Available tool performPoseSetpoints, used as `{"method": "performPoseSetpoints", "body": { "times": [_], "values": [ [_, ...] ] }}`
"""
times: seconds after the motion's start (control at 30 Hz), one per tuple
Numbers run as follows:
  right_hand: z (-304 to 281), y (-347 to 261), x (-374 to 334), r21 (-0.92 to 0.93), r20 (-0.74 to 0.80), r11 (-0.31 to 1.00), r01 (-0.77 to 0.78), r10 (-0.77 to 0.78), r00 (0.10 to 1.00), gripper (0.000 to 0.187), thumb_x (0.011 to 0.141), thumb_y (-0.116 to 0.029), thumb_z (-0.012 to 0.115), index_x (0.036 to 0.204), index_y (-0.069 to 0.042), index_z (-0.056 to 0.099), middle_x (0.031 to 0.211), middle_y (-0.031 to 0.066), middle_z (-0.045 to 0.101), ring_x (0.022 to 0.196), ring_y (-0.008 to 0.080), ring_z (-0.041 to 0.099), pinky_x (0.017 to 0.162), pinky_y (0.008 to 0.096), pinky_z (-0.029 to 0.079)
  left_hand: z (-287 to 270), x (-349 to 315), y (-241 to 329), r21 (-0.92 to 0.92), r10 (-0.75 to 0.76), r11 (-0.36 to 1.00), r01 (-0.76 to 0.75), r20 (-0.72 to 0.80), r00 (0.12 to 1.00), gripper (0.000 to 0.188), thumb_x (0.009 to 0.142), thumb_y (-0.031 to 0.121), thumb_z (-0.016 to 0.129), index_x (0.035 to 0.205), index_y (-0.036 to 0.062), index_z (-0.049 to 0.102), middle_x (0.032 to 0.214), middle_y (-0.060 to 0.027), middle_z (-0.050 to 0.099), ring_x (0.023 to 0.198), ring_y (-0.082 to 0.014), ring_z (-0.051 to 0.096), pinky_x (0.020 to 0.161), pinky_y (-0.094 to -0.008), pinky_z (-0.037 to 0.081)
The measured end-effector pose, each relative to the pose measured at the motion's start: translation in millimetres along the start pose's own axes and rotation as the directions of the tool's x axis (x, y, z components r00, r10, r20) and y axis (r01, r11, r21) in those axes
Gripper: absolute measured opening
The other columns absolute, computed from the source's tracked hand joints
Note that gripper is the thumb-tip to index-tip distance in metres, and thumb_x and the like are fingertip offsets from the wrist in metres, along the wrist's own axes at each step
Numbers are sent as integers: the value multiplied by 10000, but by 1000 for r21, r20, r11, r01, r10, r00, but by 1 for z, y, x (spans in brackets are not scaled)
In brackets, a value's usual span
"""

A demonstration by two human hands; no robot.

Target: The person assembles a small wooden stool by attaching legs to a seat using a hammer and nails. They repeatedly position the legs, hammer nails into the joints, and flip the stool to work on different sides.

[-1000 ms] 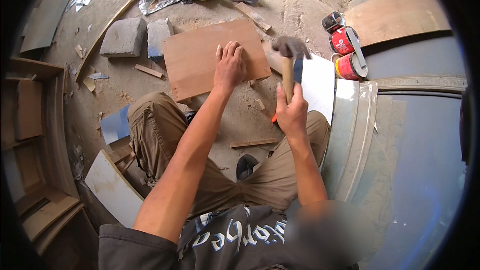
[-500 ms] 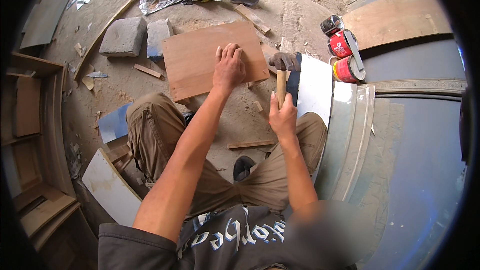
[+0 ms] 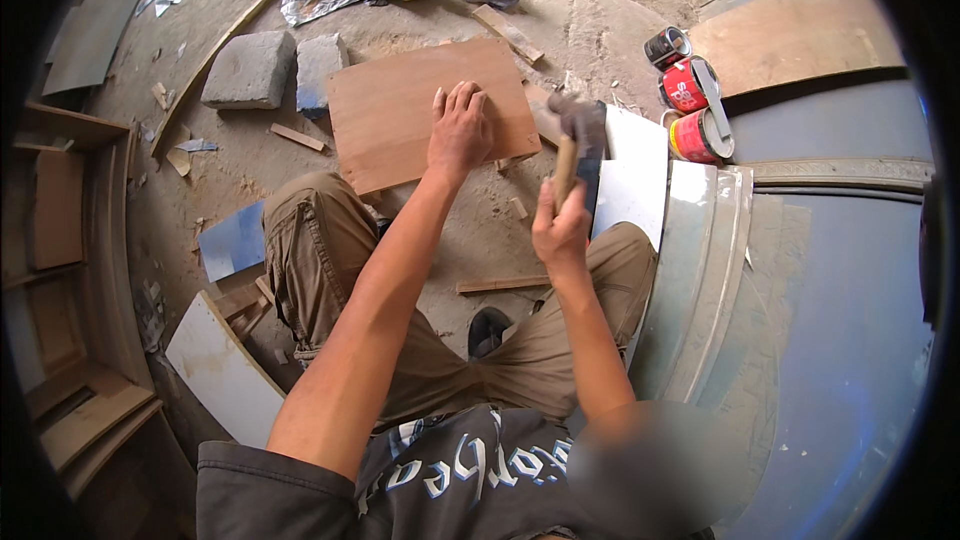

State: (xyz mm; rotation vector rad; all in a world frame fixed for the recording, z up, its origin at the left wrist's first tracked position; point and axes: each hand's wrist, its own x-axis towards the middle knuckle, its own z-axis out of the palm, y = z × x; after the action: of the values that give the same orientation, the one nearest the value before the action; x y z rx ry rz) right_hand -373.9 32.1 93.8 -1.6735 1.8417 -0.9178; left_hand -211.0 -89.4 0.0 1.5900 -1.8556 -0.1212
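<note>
My left hand point(image 3: 460, 130) rests on a brown wooden board point(image 3: 390, 110), fingers a little bent and apart, gripping nothing. The board looks like the top of a low box, since a side edge shows under its near right corner; what supports it is mostly hidden. In my right hand point(image 3: 561, 230) is a hammer point(image 3: 565, 168), held by its wooden handle with the fingers wrapped round. Its dark head is smeared by motion and hangs just right of the board's right edge, apart from it.
Concrete blocks point(image 3: 248, 70) stand beyond the board to the left. Red and black paint cans point(image 3: 700, 135) stand at the right, beside a white panel point(image 3: 635, 170) and grey sheets point(image 3: 850, 340). A wooden cabinet frame point(image 3: 140, 280) lies at the left. Wood offcuts point(image 3: 502, 284) litter the ground.
The hammer has tilted in my right hand, its head now higher and blurred. My left hand stays on the board in the same place.
</note>
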Motion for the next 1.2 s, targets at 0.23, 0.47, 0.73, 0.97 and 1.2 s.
{"method": "performPoseSetpoints", "body": {
  "times": [0.23,0.47,0.73,0.97,1.2],
  "values": [
    [-13,17,-4,-103,105,981,-167,177,979,391,993,-355,588,895,18,530,727,285,643,725,479,656,626,516,490,-3,0,1,14,15,1000,-15,11,1000,309,889,115,539,1193,68,567,1301,-88,546,1330,-254,467,1179,-485,282],
    [9,38,-7,-144,93,988,-62,76,993,399,991,-363,590,909,20,510,732,294,634,753,513,633,641,555,479,0,1,4,16,8,1000,-8,-1,1000,305,897,111,532,1198,63,564,1296,-89,552,1322,-255,476,1175,-484,287],
    [-18,-29,7,126,-146,985,115,-97,985,302,1019,-289,581,1017,5,512,724,201,651,648,385,683,561,437,498,-4,0,2,1,10,1000,-10,17,1000,312,894,111,533,1201,63,561,1308,-88,546,1330,-254,469,1177,-485,286],
    [8,29,-9,-217,110,975,-46,71,991,338,1000,-302,591,904,9,503,669,257,603,652,481,627,597,500,486,-1,0,1,-1,12,1000,-12,26,1000,295,891,138,529,1173,63,566,1319,-96,533,1343,-253,456,1178,-496,285],
    [0,-4,-6,65,-28,993,-94,96,995,367,998,-310,585,875,29,519,718,289,636,718,497,646,616,535,486,-5,1,6,-6,6,1000,-6,3,1000,306,895,113,533,1197,73,568,1298,-83,548,1323,-251,472,1177,-479,286]
  ]
}}
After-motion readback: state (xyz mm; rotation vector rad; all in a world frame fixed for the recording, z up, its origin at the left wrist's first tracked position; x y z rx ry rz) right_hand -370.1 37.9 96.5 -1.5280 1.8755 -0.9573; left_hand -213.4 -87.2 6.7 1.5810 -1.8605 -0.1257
